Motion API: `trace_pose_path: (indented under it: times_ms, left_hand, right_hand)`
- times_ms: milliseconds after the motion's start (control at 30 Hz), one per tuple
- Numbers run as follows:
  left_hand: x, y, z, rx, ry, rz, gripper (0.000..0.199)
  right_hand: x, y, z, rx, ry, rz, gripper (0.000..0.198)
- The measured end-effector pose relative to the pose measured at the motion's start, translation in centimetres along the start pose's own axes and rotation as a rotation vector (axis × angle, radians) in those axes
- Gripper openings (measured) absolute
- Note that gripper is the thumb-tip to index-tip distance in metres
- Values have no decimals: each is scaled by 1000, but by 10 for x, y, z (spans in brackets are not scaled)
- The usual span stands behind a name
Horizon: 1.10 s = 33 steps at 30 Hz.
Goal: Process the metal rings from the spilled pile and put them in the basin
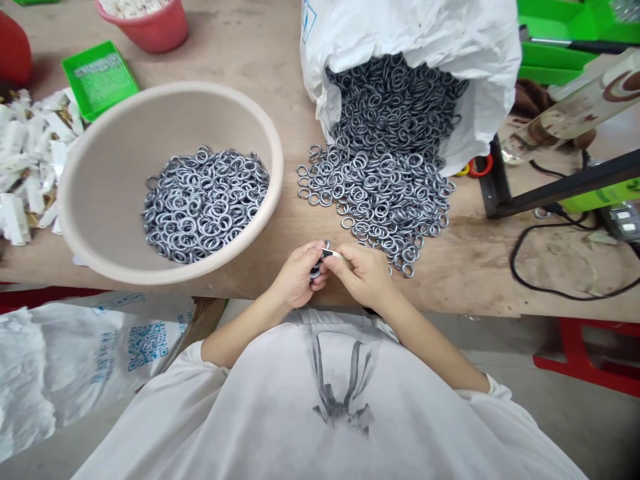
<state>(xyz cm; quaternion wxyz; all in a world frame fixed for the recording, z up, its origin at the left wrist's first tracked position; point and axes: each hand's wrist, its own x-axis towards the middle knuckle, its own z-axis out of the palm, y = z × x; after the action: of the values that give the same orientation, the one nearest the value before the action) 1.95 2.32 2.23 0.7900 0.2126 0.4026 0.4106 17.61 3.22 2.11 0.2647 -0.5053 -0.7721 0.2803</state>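
Observation:
Near the table's front edge, my left hand (296,275) is closed around a few grey rings (315,271). My right hand (364,272) meets it, thumb and fingers pinching a small flat tool (327,253) with a dark tip and a pale body. The tip touches or lies close to the rings; the fingers hide the exact contact. Just beyond my hands spreads a heap of loose grey rings (385,193), spilling from a white sack (420,30). To the left stands a large beige basin (115,160) with many similar rings (210,203) in it.
White plastic pieces (33,153) are piled at the far left, beside a green tray (103,80) and a pink bowl (155,30). On the right are a black metal frame (565,180), a black cable (520,267) and green bins (555,60). Red stools are partly visible below.

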Motion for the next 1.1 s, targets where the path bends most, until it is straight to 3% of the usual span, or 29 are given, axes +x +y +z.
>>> trace_pose_path:
  times_ms: [67,167,333,467,567,667,800,1000,1100]
  left_hand:
    - [-3,-1,-1,21,-54,-10,51]
    - [-8,-2,-5,47,-117,-11,49]
    - [-7,3,-14,48,-65,29,41]
    - [-2,7,-21,-10,-30,14,33]
    - [2,9,-26,-98,8,1,22]
    - [6,9,-27,-141,15,-29,18]
    - [9,7,-22,-113,12,-64,20]
    - [6,5,-11,-96,-174,-205,41]
    - [5,5,-10,-124,-250,-274,38]
  right_hand:
    - [7,10,-2,-20,43,114,48]
    - [22,24,-6,-238,123,248,45]
    - [42,29,-5,-617,-18,260,28]
    - [47,28,-2,-672,-80,276,25]
    - [45,29,-3,-469,0,261,21]
    - [38,25,-5,35,61,215,27]
    - [27,14,-4,620,-7,240,43]
    - [22,8,5,936,-105,261,45]
    - [21,9,7,1009,-136,303,45]
